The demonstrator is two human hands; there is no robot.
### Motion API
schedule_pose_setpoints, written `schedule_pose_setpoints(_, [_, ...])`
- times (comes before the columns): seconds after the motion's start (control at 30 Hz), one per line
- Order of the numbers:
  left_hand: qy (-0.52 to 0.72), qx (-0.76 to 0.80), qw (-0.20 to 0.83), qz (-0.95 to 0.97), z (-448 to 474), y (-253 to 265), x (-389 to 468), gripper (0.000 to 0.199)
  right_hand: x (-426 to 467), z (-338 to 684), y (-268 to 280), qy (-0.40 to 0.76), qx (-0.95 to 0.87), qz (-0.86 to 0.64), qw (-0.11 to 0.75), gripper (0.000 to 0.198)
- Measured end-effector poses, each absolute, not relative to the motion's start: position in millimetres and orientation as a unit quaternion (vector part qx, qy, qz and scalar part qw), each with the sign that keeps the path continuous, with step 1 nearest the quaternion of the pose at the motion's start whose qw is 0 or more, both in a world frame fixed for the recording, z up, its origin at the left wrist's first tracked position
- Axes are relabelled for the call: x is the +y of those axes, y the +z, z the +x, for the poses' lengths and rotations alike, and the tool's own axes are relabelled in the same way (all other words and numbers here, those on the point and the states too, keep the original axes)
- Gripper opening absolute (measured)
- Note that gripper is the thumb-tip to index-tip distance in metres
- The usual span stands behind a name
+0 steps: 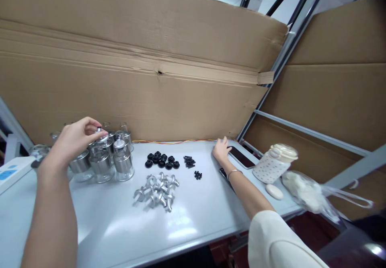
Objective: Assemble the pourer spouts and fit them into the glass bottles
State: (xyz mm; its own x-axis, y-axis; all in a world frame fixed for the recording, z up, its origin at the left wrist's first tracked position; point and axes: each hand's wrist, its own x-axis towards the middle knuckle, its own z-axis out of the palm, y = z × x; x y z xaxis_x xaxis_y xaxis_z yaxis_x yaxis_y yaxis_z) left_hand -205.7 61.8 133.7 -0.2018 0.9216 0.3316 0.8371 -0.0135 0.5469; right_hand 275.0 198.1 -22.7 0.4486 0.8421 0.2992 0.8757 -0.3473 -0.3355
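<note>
- Cream sleeve [280, 240] closest to me, leading to a right hand [221, 150] set down on the bench [205, 215] beside a dark-screened phone [242, 157] — I can't tell whether its fingers grip anything.
- Left hand [76, 139] with thumb and fingers pinched on a silver cap [104, 140], over the cluster of metal-banded glass bottles [123, 165] standing upright at the bench's left end.
- Silver stemmed caps [158, 190] heaped mid-bench, between the two arms.
- Just behind that heap, black round caps [161, 164] — with black nozzles [189, 162] and tiny black pieces [198, 175] to their right.
</note>
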Motion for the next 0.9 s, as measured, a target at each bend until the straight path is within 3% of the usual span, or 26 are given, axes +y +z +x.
schedule_pose_setpoints(0.1, [0.377, 0.679, 0.045, 0.628, -193.1, 141.7, 50.0, 0.025, 188.5, 251.4, -10.1, -0.002, -0.567, -0.785, 0.25, 0.049])
schedule_pose_setpoints(0.23, [0.522, 0.581, -0.016, 0.624, -165.3, 147.9, 30.6, 0.028, 147.0, 215.4, 7.0, 0.039, -0.648, -0.704, 0.289, 0.047])
schedule_pose_setpoints(0.33, [0.566, 0.483, 0.015, 0.668, -135.8, 147.1, 22.0, 0.028, 94.2, 193.5, 11.8, 0.071, -0.705, -0.629, 0.319, 0.042])
schedule_pose_setpoints(0.43, [0.539, 0.4, 0.088, 0.735, -95.9, 132.5, 23.3, 0.024, 41.0, 181.0, 3.1, 0.19, -0.73, -0.5, 0.426, 0.034])
schedule_pose_setpoints(0.63, [0.34, 0.301, 0.346, 0.821, -7.1, 48.6, 33.9, 0.013, -15.4, 175.9, -33.9, 0.422, -0.654, -0.406, 0.479, 0.034])
schedule_pose_setpoints(0.73, [0.333, 0.302, 0.427, 0.784, 12.2, 15.5, 36.7, 0.015, -21.5, 176.0, -38.7, 0.419, -0.651, -0.437, 0.458, 0.024])
schedule_pose_setpoints(0.9, [0.267, 0.27, 0.464, 0.8, 4.9, 13.6, 43.7, 0.02, -21.8, 175.2, -33.5, 0.356, -0.666, -0.493, 0.433, 0.031])
